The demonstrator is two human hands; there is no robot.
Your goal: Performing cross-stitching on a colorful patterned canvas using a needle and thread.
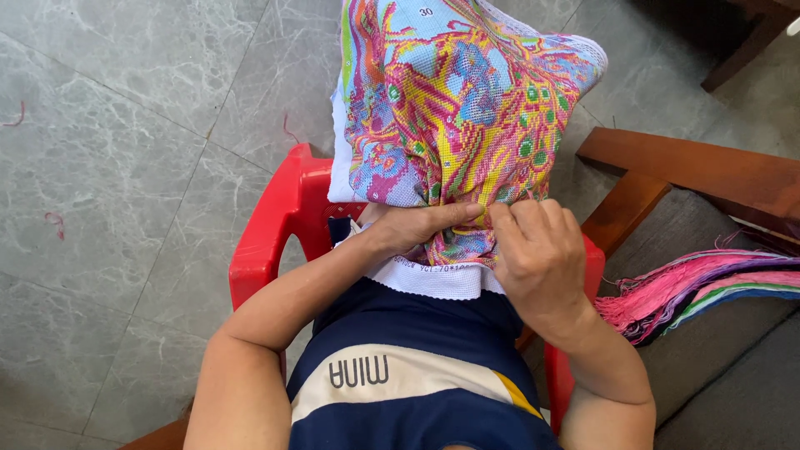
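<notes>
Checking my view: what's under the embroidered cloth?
The embroidered cloth drapes over a red plastic chair, whose frame shows. Left hand and right hand pinch its fold; the seat is hidden.

Your embroidery cloth (pixel 454 100) is white at the edges, stitched over in pink, yellow, blue, orange and green swirls with round green spots. You sit on a red plastic chair (pixel 271 242) in a navy shirt (pixel 417 375) banded cream and yellow. The thread bundle (pixel 700 287) runs pink, purple, green and white. The floor (pixel 125 167) is grey marbled tile.
</notes>
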